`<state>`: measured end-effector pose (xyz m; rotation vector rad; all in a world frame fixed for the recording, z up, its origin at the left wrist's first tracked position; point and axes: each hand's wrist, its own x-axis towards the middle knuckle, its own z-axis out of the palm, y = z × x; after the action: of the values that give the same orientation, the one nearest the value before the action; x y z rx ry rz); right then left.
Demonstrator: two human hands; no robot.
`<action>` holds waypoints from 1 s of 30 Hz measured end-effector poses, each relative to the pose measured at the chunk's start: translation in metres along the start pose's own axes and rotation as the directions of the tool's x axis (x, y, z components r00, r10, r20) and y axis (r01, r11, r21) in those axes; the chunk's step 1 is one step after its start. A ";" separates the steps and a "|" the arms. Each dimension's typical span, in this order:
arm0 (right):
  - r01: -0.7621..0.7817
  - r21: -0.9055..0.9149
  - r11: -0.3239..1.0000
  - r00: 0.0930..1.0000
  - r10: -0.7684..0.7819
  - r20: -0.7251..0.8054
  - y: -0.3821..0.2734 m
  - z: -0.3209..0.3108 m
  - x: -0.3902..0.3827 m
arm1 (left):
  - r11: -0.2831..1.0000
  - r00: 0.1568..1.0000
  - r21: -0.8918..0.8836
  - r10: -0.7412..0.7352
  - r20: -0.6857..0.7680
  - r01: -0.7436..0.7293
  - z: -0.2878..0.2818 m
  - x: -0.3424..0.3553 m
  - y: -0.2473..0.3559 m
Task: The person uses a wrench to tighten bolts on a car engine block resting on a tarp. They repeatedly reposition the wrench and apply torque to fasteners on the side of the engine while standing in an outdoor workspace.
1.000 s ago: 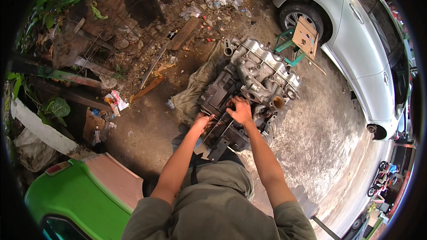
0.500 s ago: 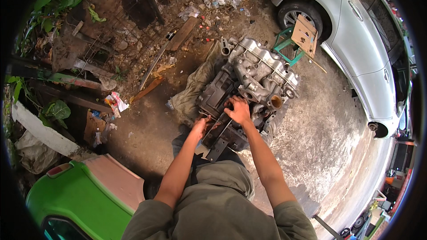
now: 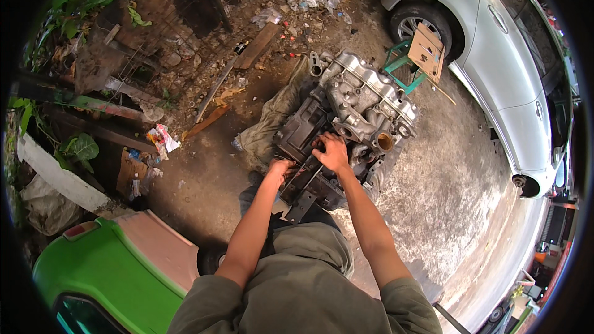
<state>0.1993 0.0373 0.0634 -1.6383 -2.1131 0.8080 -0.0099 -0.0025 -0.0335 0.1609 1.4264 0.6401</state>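
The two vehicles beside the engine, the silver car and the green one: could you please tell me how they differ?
The silver car stands beyond and to the right of the engine block, showing a wheel and doors; the green vehicle sits at the lower left, beside the person, with only a corner visible. The silver car is one colour; the green vehicle has a faded pinkish panel. Both are parked on the dirty ground.

Engine point(image 3: 359, 111) on (probably) cloth point(image 3: 266, 127), car point(image 3: 495, 55) right

Both forearms reach forward from the lower edge, elbows bent. Left hand point(image 3: 279, 169) curled, apparently gripping. Right hand point(image 3: 333, 151) palm-down, fingers spread flat.
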 end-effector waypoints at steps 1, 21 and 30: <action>-0.001 0.003 1.000 1.000 0.001 0.005 0.000 0.000 0.000 | 1.000 1.000 0.008 0.004 -0.017 -0.004 0.001 0.000 0.000; -0.031 0.010 0.999 0.999 0.031 0.015 0.004 0.003 0.001 | 0.959 0.995 -0.267 -0.078 0.064 0.093 0.001 -0.012 -0.004; -0.023 0.006 1.000 1.000 0.023 0.007 0.003 0.002 0.000 | 0.948 0.997 -0.311 -0.056 0.061 0.072 -0.011 0.019 -0.022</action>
<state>0.2000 0.0374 0.0597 -1.6618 -2.0981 0.8276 -0.0136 -0.0144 -0.0624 -0.1186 1.2567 0.7936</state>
